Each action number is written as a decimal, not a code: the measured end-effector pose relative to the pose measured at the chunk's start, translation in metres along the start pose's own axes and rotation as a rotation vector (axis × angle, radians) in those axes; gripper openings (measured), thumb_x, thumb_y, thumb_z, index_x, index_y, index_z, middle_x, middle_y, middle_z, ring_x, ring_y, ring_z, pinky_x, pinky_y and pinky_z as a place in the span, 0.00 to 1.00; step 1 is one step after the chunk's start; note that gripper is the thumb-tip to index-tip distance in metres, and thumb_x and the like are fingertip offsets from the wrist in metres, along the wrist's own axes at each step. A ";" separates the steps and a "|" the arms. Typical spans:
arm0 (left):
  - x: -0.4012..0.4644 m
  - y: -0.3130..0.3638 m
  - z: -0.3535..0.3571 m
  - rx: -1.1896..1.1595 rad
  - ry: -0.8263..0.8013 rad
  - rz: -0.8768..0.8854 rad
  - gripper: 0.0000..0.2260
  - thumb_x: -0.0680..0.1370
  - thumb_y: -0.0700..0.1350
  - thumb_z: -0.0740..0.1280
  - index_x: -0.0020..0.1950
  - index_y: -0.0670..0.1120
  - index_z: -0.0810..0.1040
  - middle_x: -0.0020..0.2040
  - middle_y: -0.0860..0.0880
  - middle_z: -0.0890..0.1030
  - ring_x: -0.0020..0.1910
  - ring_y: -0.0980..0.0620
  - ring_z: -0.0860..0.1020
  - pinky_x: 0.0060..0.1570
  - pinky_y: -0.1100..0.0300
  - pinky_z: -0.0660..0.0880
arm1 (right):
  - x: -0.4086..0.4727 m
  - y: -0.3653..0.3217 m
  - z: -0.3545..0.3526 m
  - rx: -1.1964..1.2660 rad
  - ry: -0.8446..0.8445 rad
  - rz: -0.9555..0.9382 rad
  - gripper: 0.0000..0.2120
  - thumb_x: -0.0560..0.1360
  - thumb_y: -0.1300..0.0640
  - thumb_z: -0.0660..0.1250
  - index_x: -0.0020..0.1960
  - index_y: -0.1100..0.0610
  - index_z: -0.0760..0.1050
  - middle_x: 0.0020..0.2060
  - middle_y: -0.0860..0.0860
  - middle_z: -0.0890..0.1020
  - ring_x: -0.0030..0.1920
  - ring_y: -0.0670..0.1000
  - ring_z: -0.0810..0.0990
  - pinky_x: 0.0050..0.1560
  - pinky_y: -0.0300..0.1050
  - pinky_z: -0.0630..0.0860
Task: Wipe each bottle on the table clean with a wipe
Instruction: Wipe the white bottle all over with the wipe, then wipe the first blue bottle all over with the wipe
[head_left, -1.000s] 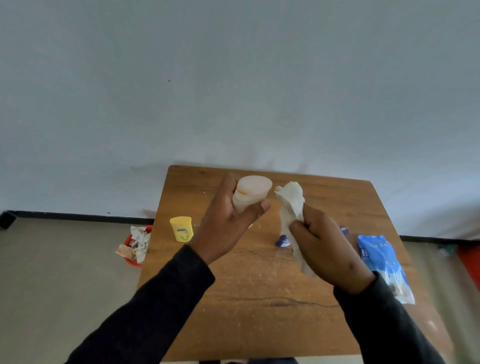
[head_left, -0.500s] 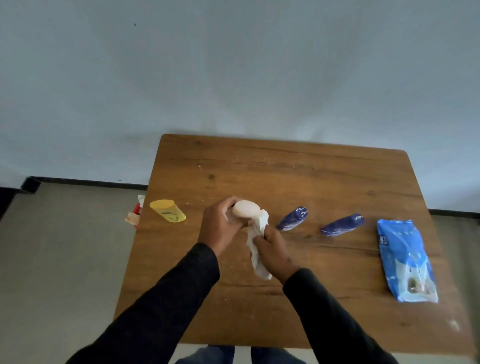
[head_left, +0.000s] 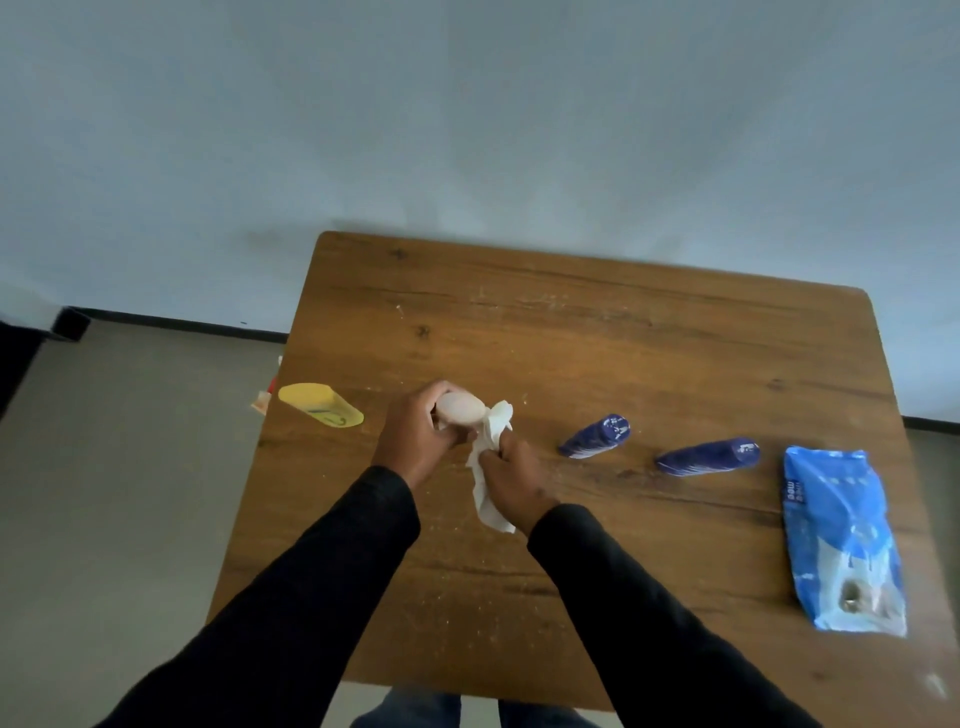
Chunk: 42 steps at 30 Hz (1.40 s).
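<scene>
- Over the left-centre of the wooden counter (head_left: 597, 332): the left hand (head_left: 415, 441) is wrapped round a pale cream bottle (head_left: 460, 408), held clear of the surface with its rounded end facing the camera
- Right hand (head_left: 511, 480): closed on a white wipe (head_left: 491, 457); the upper part of the wipe is bunched against the right side of the cream bottle, the lower part hangs down past the hand toward the counter
- Both forearms are in black sleeves (head_left: 322, 582), entering from the near edge
- Yellow bottle (head_left: 319, 412): lying on its side near the left edge of the counter, well apart from the hands
- First dark blue bottle (head_left: 596, 436): lying on its side to the right of the right hand, not touching it
- Second dark blue bottle (head_left: 709, 457): lying on its side further right, between the first blue bottle and the pack
- Blue wipe pack (head_left: 839, 535): flat on the counter by its right edge; the print is too small to read
- Floor beyond the left edge: a small red and white item (head_left: 266, 395), mostly hidden by the counter, cannot be identified
</scene>
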<state>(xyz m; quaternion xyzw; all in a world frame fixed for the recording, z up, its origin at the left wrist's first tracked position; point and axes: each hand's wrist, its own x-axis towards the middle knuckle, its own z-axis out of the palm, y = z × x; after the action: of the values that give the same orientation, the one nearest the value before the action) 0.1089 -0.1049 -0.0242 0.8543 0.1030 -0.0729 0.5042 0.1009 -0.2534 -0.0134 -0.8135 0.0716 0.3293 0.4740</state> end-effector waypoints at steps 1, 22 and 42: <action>0.000 -0.002 0.001 0.003 0.004 -0.004 0.15 0.68 0.40 0.81 0.51 0.47 0.81 0.47 0.53 0.84 0.47 0.60 0.80 0.40 0.67 0.76 | 0.001 0.000 0.001 -0.011 -0.005 -0.003 0.06 0.78 0.64 0.57 0.50 0.58 0.72 0.44 0.54 0.78 0.45 0.53 0.76 0.43 0.43 0.70; -0.013 0.002 -0.013 0.018 0.028 -0.025 0.26 0.66 0.37 0.80 0.61 0.49 0.79 0.58 0.56 0.82 0.59 0.60 0.79 0.59 0.56 0.77 | -0.008 -0.006 0.001 -0.031 0.054 -0.043 0.05 0.77 0.63 0.56 0.47 0.58 0.70 0.40 0.53 0.77 0.44 0.55 0.77 0.45 0.51 0.75; -0.120 0.060 0.079 -0.170 0.248 -0.061 0.18 0.74 0.43 0.76 0.61 0.52 0.75 0.59 0.56 0.79 0.60 0.61 0.76 0.60 0.57 0.76 | -0.119 0.061 -0.073 -0.051 0.102 -0.192 0.10 0.76 0.59 0.60 0.37 0.59 0.72 0.29 0.54 0.76 0.30 0.45 0.71 0.32 0.55 0.72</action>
<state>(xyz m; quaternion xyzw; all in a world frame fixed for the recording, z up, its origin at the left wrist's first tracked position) 0.0067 -0.2151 0.0162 0.8073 0.1963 0.0269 0.5558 0.0171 -0.3691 0.0384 -0.8440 0.0091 0.2424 0.4783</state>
